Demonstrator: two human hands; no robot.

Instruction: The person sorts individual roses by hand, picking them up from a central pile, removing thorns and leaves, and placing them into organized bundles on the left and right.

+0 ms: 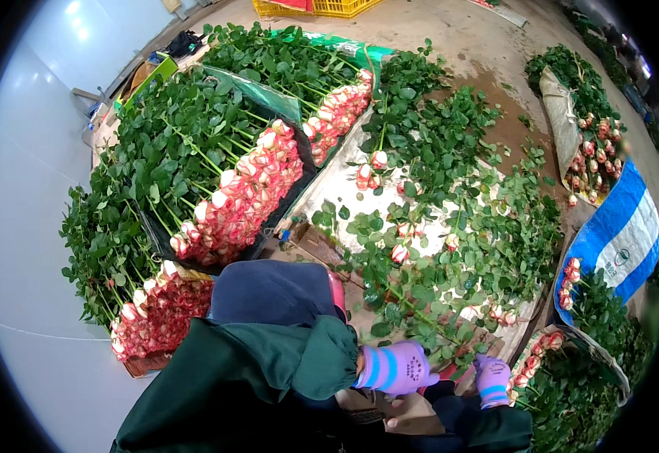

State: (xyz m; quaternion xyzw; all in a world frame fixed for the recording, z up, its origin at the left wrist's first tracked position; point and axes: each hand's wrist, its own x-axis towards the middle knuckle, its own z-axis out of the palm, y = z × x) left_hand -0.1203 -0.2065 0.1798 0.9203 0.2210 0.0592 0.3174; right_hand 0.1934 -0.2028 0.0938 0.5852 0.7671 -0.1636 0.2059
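Note:
My left hand [397, 368], in a lilac knit glove with blue stripes, is low in the centre of the view. My right hand [492, 379], in a matching glove, lies to the right of it. Leafy rose stems [420, 314] with green leaves lie just above and between both hands. The fingers of both hands are partly hidden, and whether either one grips a stem cannot be told. Farther up, cut roses with white and red-pink heads [400, 253] lie loose on a white sheet [357, 209] among more foliage.
Large wrapped bundles of red-and-white roses [244, 192] stand at the left. More roses [538, 357] lie close to the right hand. A blue and white woven sack [618, 232] and a wrapped bundle [558, 107] are on the right. Yellow crates [335, 8] stand at the top.

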